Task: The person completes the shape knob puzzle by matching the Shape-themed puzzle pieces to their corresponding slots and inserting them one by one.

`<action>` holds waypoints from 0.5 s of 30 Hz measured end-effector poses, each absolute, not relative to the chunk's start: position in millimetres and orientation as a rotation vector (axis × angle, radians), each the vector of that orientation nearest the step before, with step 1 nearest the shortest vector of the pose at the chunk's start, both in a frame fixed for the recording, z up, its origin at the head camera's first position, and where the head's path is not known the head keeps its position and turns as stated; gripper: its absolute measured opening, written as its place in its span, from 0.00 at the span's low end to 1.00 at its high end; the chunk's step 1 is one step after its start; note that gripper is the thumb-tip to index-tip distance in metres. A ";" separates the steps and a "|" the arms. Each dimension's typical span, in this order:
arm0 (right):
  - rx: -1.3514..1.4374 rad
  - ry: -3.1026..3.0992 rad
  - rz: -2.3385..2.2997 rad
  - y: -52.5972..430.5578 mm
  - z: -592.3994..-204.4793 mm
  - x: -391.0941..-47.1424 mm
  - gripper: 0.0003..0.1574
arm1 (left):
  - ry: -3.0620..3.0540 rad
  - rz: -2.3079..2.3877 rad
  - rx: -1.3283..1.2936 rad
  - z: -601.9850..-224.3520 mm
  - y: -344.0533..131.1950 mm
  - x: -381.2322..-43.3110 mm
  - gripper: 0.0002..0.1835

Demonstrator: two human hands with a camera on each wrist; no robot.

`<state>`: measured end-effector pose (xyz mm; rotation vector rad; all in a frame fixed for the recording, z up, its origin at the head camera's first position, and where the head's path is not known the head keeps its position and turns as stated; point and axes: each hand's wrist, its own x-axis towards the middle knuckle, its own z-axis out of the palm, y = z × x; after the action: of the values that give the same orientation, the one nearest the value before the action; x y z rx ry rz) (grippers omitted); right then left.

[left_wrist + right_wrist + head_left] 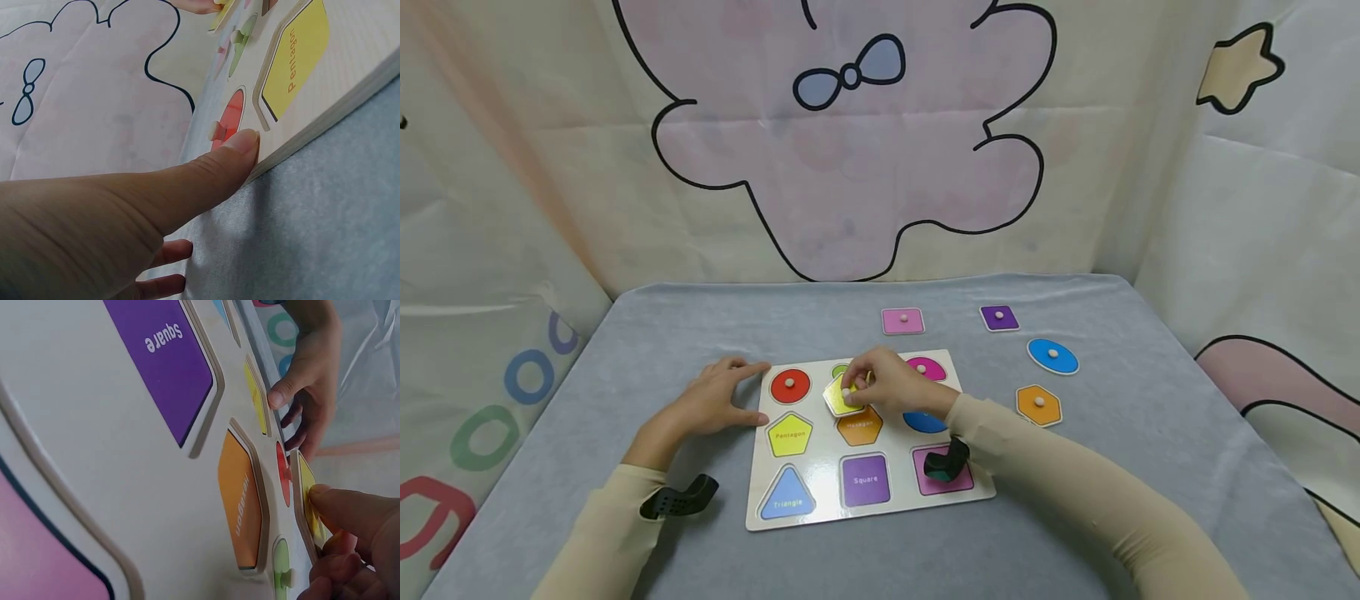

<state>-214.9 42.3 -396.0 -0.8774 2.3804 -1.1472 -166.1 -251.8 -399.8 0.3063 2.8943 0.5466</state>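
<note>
My right hand point(898, 383) pinches a yellow pentagon puzzle piece point(837, 398) by its small knob, over the upper middle of the white shape board point(827, 467). In the right wrist view that piece point(305, 487) is tilted up off the board, thumb point(331, 500) against its yellow face. The left hand point(711, 400) lies along the board's left edge, its thumb point(240, 144) touching the edge beside the yellow pentagon recess point(790, 435). A red circle piece point(790, 386) with a knob sits in the upper left recess. The green piece point(281, 569) is partly hidden in the head view.
Loose on the grey cloth lie a pink rectangle point(903, 322), a purple square point(1000, 317), a blue oval point(1052, 357) and an orange hexagon point(1039, 406), behind and right of the board. Printed recesses include a triangle point(787, 493) and a square point(865, 481). Curtains surround the table.
</note>
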 end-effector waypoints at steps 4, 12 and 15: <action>-0.869 2.365 -1.143 39.2 -397.4 -213.0 0.03 | 2.893 0.546 0.305 -399.4 -252.6 -166.6 0.47; -0.856 2.301 -1.156 31.0 -398.4 -209.9 0.05 | 2.890 0.544 0.289 -398.1 -252.3 -167.4 0.47; -0.844 2.273 -1.166 26.2 -398.4 -207.8 0.05 | 2.889 0.541 0.274 -397.9 -252.0 -167.6 0.47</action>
<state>-207.8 26.2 -398.4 -0.8437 2.2733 -1.1657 -167.6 -252.0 -397.9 0.2744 2.8892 0.5413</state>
